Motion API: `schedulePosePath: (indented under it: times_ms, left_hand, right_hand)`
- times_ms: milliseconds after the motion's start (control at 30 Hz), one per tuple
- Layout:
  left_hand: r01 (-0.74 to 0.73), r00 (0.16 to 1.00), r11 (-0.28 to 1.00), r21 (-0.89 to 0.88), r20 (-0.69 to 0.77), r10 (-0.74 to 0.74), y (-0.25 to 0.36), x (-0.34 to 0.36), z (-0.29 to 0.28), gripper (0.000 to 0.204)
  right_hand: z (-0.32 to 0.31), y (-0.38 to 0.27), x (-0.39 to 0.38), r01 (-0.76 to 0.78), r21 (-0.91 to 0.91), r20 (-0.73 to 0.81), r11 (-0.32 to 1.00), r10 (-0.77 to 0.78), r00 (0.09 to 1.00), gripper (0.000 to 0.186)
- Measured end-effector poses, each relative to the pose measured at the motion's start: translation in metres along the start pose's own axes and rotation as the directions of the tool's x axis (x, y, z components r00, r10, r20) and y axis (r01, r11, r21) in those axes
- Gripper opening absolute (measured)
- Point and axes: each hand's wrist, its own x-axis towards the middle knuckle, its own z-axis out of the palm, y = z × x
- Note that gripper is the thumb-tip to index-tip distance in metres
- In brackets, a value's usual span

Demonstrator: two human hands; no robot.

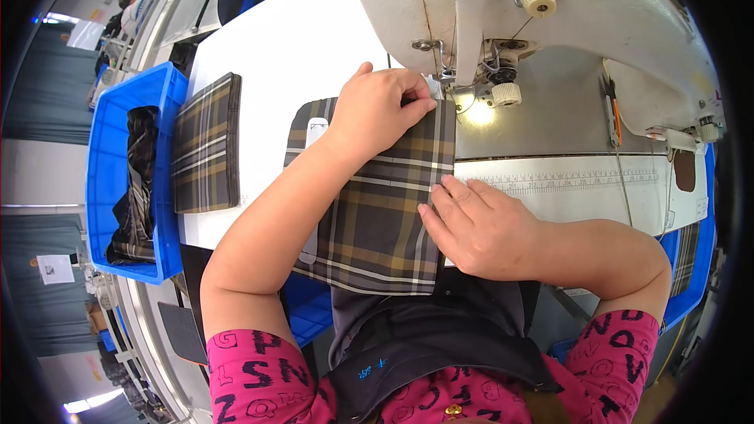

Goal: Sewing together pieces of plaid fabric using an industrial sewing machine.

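A plaid fabric panel [377, 220] in dark grey, olive-brown and white lies on the white table, its right edge running up to the sewing machine's needle area [446, 78]. My left hand [373, 114] rests on its upper part, thumb and forefinger pinched at the edge just below the presser foot. Lower along that same edge, my right hand [491, 232] lies with fingers stretched out over the cloth. A white rounded strip [316, 129] shows at the panel's left side, partly covered by my left forearm.
A stack of matching plaid pieces [208, 145] sits at left, beside a blue bin [129, 267] holding dark cloth. The machine head [628, 23] overhangs the top right. Orange-handled snips [614, 114] and a printed ruler scale [581, 178] are at right.
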Motion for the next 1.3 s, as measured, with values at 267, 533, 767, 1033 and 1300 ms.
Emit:
schedulePosePath:
  times_ms: [267, 533, 767, 1033, 1300]
  left_hand:
    - [-0.003, 1.000, 0.999, 0.032, 0.014, 0.003, 0.000, -0.002, 0.005, 0.011]
    - [-0.329, 0.922, 0.919, 0.215, -0.137, 0.362, 0.000, -0.015, 0.018, 0.016]
    - [-0.321, 0.932, 0.913, 0.251, -0.088, 0.351, 0.012, -0.038, 0.008, 0.029]
    - [-0.300, 0.937, 0.918, 0.258, -0.102, 0.335, 0.010, -0.036, 0.011, 0.036]
    - [-0.298, 0.935, 0.919, 0.258, -0.116, 0.336, 0.011, -0.034, 0.012, 0.032]
  right_hand:
    - [0.001, 0.000, -0.001, 0.007, -0.007, -0.001, 1.000, -0.007, 1.000, 0.034]
    - [0.001, 0.002, -0.001, 0.026, -0.008, 0.007, 1.000, -0.025, 1.000, 0.033]
    - [0.003, 0.007, -0.002, -0.014, 0.028, 0.012, 1.000, 0.013, 1.000, 0.028]
    - [-0.001, 0.012, -0.002, -0.026, 0.045, 0.040, 0.999, 0.024, 0.999, 0.031]
    - [-0.003, 0.014, -0.001, -0.042, 0.043, 0.060, 0.998, 0.039, 0.997, 0.031]
